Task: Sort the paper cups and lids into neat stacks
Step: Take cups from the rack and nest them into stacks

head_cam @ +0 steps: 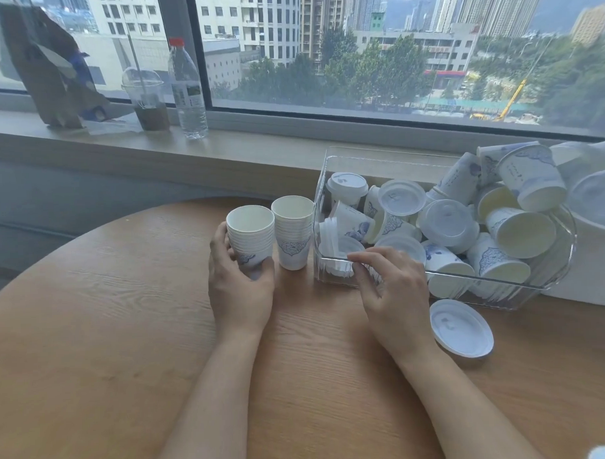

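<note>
While the left hand (239,286) wraps around the base of a nested cup stack (250,236) standing upright on the wooden table (92,339), the right hand (392,288) rests its fingertips (355,258) on the near rim of the clear plastic bin (553,282), curled loosely and gripping nothing I can make out. A second cup stack (293,231) stands just beside the first, at its three o'clock, touching or nearly touching the bin wall. Directly at twelve o'clock from the right fingers lies a sideways bundle of lids (330,243), its long axis running roughly left to right; the right hand is clearly nearer. Loose cups (520,232), matte paper with blue print, lie tumbled among translucent, glossy round lids. One lid (461,327) sits flat on the table at four o'clock from the right hand.
</note>
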The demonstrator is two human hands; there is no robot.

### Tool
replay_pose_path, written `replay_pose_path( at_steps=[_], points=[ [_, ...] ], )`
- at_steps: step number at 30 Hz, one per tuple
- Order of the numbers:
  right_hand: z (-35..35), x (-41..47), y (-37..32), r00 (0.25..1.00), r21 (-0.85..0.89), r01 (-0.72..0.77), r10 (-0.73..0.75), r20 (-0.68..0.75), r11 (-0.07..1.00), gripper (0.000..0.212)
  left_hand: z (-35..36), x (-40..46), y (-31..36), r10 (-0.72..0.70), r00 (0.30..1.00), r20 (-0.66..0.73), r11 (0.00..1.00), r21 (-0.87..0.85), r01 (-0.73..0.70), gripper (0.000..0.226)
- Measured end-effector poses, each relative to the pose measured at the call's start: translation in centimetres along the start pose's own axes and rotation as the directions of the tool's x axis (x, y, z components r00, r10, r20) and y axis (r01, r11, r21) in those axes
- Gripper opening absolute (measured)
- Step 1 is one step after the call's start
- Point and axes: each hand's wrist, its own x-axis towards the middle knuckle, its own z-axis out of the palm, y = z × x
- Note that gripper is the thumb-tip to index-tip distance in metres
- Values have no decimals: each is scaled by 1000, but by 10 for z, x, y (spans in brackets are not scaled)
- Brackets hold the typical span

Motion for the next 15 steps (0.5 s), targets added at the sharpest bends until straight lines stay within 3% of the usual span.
replay_pose_path(
  at_steps=[6,8,11,15],
  points=[
    [-3,-1,-2,1000,-3,-10,10,15,1000,14,0,-2,-1,45,999,-10,999,31,-45,89],
    [-5,-1,-3,999,-14,-12,12,34,1000,15,-2,-5,5,150,985,-82,985,100,-141,86],
    [-10,5,-7,999,15,-25,25,35,1000,18,-4,-12,16,393,907,-154,914,174,-366,73],
    [-19,33,-13,999,54,-38,36,24,998,19,6,-29,29,545,837,36,831,106,-546,57]
  ],
)
